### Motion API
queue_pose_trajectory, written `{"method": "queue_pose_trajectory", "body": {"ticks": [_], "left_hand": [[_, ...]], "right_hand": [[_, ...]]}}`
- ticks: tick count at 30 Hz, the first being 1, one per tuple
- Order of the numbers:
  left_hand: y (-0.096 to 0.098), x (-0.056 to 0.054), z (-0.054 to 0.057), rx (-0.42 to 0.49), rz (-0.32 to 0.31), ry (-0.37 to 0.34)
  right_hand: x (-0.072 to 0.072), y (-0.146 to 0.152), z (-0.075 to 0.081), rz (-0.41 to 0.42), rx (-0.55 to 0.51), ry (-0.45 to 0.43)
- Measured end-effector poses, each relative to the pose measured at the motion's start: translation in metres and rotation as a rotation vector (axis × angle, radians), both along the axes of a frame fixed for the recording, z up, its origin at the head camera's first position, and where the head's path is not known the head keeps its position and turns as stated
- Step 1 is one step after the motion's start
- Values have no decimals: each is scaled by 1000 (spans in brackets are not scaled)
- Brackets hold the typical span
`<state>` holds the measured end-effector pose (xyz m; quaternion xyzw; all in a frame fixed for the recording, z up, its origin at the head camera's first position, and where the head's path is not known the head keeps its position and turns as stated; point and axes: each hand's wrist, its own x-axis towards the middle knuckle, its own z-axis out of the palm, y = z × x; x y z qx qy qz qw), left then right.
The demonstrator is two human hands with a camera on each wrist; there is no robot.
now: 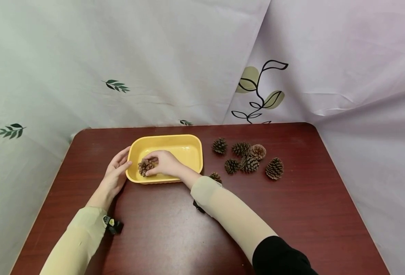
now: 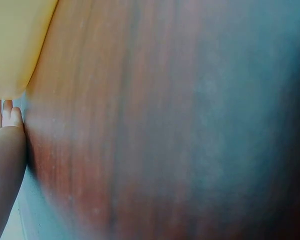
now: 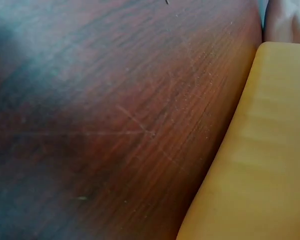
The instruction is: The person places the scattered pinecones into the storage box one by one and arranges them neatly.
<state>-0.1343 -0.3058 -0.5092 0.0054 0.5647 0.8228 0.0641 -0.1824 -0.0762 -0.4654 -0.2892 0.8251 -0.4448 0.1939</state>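
Note:
A yellow rectangular plastic tub (image 1: 192,152) stands on the table toward its back left. Against the tub's left end rests my left hand (image 1: 114,173), its thumb at the rim and its fingers extended along the outside; the left wrist view shows straight fingers (image 2: 6,115) touching the yellow wall. My right hand (image 1: 164,164) reaches over the front rim and holds a brown pine cone (image 1: 145,167) between thumb and fingers, low in the tub's left part. Whether the cone touches the bottom I cannot tell. In the right wrist view only the tub's outer side (image 3: 270,150) shows, not the held cone.
Right of the tub lie several pine cones, among them a small one (image 1: 219,146), a clustered one (image 1: 249,164) and a larger one (image 1: 274,169). Another cone (image 1: 215,177) is partly hidden by my right sleeve. A white patterned cloth (image 1: 188,65) hangs behind the dark red table (image 1: 154,236).

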Motion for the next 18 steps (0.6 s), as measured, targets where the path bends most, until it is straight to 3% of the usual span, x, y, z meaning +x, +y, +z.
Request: {"method": "queue_pose_trajectory", "body": {"ticks": [6, 18], "left_hand": [[1, 0, 1, -3, 4, 0], [0, 2, 0, -6, 4, 36]], "right_hand": [[-1, -5, 3, 62, 105, 82], [0, -15, -3, 150, 199, 150]]}}
